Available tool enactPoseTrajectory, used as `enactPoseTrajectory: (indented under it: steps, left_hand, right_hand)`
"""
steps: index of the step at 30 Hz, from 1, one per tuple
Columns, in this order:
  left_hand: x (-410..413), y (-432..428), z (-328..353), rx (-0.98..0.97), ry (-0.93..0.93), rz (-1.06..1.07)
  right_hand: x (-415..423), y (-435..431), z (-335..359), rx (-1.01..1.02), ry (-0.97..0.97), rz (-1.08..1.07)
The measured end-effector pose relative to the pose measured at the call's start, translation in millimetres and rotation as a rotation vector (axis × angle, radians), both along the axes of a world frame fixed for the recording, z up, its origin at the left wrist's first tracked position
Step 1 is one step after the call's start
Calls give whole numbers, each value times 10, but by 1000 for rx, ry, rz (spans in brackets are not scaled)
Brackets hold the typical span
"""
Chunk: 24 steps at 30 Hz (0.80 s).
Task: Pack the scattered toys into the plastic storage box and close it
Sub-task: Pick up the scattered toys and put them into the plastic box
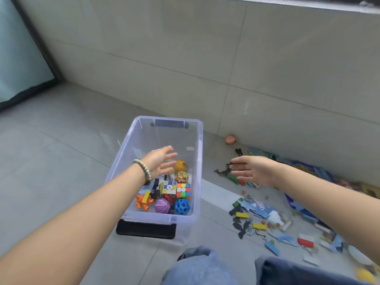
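The box (pixel 168 134) stands open on the floor (pixel 61 151), its long side running away from the person, with a black latch (pixel 146 229) at the near end. Its toys are bunched in the near half. An orange ball (pixel 180 165) lies farthest in, with a patterned ball (pixel 181 177) just in front of it. Next come a bright cube (pixel 183 190) and a white cube (pixel 169 187), side by side. A purple ball (pixel 162 205) and a blue ball (pixel 181 206) with holes sit against the near wall, and an orange figure (pixel 143 202) fills the near left corner. The far half shows bare bottom.

The left hand (pixel 159 163) hovers over the middle of the box, just above the orange ball. Its fingers are spread and straight and hold nothing, and it is blurred. A bead bracelet (pixel 143 169) circles the wrist. The right hand (pixel 253 170) is outside the box, off to its right, with flat fingers pointing back toward the box, also empty. It hangs over a dark cutout (pixel 222 171) and a green block (pixel 232 178).

Loose toys (pixel 257 212) — blocks, cutouts, small bits — spread over the floor right of the box. A lone ball (pixel 230 140) rests near the foot of the wall (pixel 267 68). Denim knees (pixel 197 266) show at the bottom edge.
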<state>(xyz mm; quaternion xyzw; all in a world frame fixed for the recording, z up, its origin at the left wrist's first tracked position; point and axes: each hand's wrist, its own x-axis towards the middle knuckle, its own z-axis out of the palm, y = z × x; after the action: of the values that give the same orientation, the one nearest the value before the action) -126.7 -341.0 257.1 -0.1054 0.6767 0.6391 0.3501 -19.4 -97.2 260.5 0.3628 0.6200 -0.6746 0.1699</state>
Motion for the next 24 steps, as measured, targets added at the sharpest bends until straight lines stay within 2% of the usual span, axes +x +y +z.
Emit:
enactPoseTrajectory:
  steps: [4,8,12,15,19,22,24]
  left_hand:
    - [177,764,44,41,-12,-167]
    - [339,1618,-273,-11,-69,-382]
    - [449,2158,-975,-299,-88,-731]
    - [429,2353,-1579,-523,-17,-899]
    - [369,2462,-2237,-675,99,-924]
    - [384,2480,-2567,-729,106,-947]
    - [428,2505,-2723,-712,177,-936]
  right_hand:
    - [456,698,42,77,-28,24]
    - [746,1242,-314,79,-74,27]
    - [816,1568,-1031,98,-191,69]
    - [800,1664,-1581,119,-259,100]
    - [808,1726,-2230,142,-299,29]
    - [794,1750,-2614,229,-344,-92]
    - [759,1749,-2791,319,-345,-102]
